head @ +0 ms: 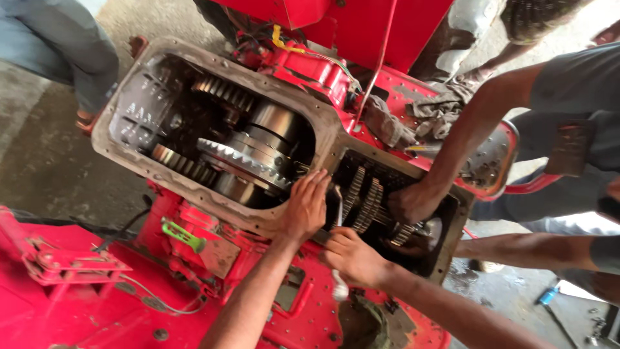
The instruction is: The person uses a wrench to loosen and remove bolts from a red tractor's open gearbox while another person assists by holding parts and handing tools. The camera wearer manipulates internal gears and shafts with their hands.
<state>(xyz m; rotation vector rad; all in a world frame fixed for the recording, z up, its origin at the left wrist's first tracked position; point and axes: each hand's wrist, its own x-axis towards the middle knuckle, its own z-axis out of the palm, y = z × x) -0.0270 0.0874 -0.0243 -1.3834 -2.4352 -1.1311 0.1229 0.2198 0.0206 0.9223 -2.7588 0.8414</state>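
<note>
My left hand [305, 207] lies palm down on the grey wall between the two open compartments of a red gearbox housing [123, 161], fingers apart near the top end of a slim metal wrench [338, 201]. My right hand [352, 256] is closed around that wrench lower down, at the edge of the smaller compartment. Inside this compartment sit several oily gears [363, 201] on a shaft. A co-worker's hand [413, 203] reaches into the same compartment from the right, close to the gears.
The larger compartment holds a big toothed ring gear [242, 163] and shiny drums. A green-handled lever [184, 235] sticks out of the red casing. Greasy rags [436, 110] lie on the far side. Other people's legs [64, 52] stand at top left.
</note>
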